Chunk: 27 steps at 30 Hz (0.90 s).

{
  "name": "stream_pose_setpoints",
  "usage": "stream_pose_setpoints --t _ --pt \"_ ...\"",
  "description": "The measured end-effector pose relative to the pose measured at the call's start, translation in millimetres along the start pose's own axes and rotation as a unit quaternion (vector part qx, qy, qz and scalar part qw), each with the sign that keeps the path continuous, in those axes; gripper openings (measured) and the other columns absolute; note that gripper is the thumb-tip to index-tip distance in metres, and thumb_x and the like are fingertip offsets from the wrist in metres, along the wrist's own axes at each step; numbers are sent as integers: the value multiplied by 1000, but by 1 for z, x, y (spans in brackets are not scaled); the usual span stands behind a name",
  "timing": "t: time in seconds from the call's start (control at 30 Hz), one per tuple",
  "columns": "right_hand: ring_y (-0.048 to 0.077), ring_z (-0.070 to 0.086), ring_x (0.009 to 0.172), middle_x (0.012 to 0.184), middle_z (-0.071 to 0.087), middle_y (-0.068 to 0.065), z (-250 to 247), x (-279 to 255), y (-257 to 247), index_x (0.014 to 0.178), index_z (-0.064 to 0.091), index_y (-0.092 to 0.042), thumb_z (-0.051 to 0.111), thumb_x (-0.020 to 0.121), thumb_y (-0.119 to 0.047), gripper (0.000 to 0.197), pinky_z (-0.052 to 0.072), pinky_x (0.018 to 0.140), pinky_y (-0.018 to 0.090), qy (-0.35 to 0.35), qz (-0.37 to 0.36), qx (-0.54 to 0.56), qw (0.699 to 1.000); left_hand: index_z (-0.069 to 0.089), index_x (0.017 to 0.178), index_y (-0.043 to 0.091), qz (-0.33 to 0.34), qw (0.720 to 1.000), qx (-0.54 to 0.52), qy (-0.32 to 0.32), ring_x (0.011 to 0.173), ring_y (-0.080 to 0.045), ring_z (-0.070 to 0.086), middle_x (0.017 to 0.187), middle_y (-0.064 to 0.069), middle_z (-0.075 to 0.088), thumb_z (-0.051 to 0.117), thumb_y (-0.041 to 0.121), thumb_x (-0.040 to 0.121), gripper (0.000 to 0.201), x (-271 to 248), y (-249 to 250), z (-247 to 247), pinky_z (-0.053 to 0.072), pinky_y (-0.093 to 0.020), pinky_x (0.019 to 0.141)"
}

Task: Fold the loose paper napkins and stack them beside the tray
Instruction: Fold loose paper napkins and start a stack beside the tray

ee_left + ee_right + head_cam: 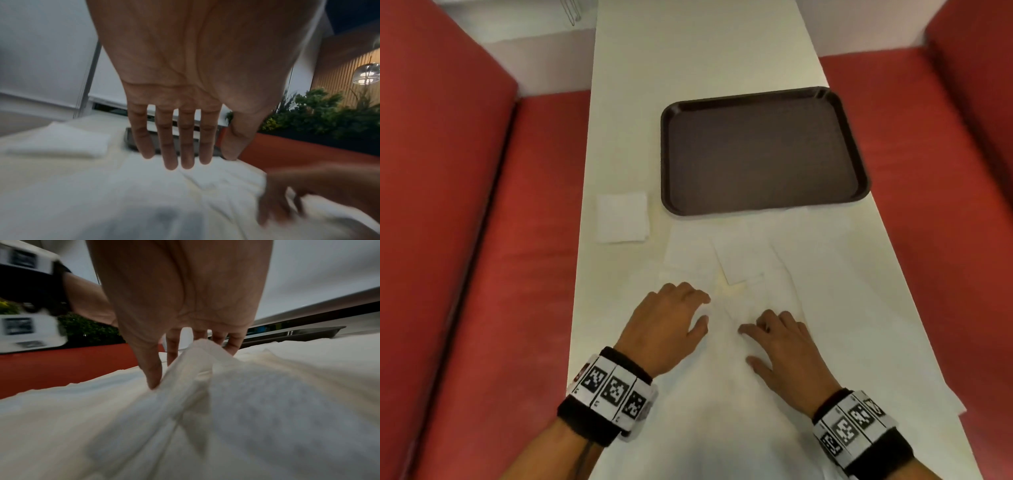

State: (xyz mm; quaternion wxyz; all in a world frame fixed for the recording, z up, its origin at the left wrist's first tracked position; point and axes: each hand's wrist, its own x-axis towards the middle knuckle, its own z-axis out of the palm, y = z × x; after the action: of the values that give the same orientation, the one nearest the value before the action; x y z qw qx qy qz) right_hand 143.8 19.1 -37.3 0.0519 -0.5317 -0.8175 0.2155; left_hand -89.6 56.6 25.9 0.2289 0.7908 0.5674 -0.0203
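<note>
**Two hands at the loose napkins on the table**

The right hand (786, 346) is seen at lower centre of the head view, its thumb and fingers pinching up a ridge of one loose napkin (197, 356); in the right wrist view the paper is raised between thumb and fingers. The left hand (674, 318) is placed just left of it, fingers straight and slightly spread, with nothing gripped; in the left wrist view the fingertips (170, 164) are held over the white paper, and contact cannot be confirmed. A patterned band (613, 390) is worn on each wrist.

The loose napkins (739, 263) are spread flat and overlapping across the middle of the frame, from the hands up to the near edge of the tray (763, 150). The dark brown tray is shown at centre right. A folded napkin stack (622, 217) lies at centre left, just beside the tray's lower left corner and apart from it. All items are carried by the white table (688, 61), which is flanked by red bench seats (465, 240) at both frame edges.
</note>
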Motion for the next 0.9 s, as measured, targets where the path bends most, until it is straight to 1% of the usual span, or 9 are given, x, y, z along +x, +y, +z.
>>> stream_pose_setpoints --t 0.1,0.23,0.4,0.53,0.6,0.7,0.77,0.83,0.9 --pt "16 49 87 96 53 -8 3 -3 5 97 64 -32 83 71 -26 33 39 70 28 39 -16 -9 999 47 142 29 -9 999 11 -50 120 -16 50 137 8 52 46 41 100 44 -16 24 33 41 -31 94" --pt "27 53 100 119 54 8 2 -7 16 126 59 -21 81 69 -50 67 49 75 39 58 72 -16 996 42 144 30 -52 995 46 -75 124 -18 44 139 6 46 52 49 96 53 -21 40 62 37 -34 98" --pt "27 57 89 102 63 3 -2 -5 21 119 66 -20 81 70 -47 57 41 73 38 55 51 -28 997 46 141 29 -96 994 40 -34 122 -21 45 137 5 48 60 46 92 53 -23 50 70 37 -35 97" --pt "20 58 95 102 63 -6 -15 -6 14 123 63 -27 76 79 -20 46 28 81 27 68 20 128 989 45 143 26 -108 994 -3 16 123 -19 46 136 6 51 63 42 89 59 -29 57 65 36 -34 98" --pt "8 59 102 113 64 -11 -37 -8 6 125 60 -28 72 85 -10 45 38 87 21 42 22 339 940 47 141 25 -122 984 -118 62 120 -12 49 132 11 54 67 39 87 60 -33 63 57 38 -30 99" --pt "0 59 112 128 59 -14 -80 -9 -7 133 53 -28 74 86 -7 55 50 89 16 28 24 533 845 61 123 24 -157 903 -389 88 109 -6 63 118 13 69 76 26 86 41 -37 73 33 49 -29 97" --pt "8 61 118 133 60 -6 -99 -5 -7 139 49 -30 78 81 -10 68 54 93 25 52 39 599 798 70 110 15 -171 822 -531 111 103 -18 71 108 -1 76 75 18 88 23 -39 80 17 56 -39 93" --pt "19 63 117 126 64 2 -111 -2 -4 138 47 -42 86 71 -22 80 54 96 41 23 100 668 737 71 105 8 -166 768 -598 158 103 -29 71 107 -9 76 74 17 88 19 -41 86 3 56 -45 92" --pt "24 64 114 107 66 3 -116 -2 1 135 49 -46 90 65 -30 83 53 98 48 -24 125 689 714 71 98 11 -159 737 -624 203 100 -28 70 104 -8 75 72 18 88 13 -41 91 -10 54 -44 88"
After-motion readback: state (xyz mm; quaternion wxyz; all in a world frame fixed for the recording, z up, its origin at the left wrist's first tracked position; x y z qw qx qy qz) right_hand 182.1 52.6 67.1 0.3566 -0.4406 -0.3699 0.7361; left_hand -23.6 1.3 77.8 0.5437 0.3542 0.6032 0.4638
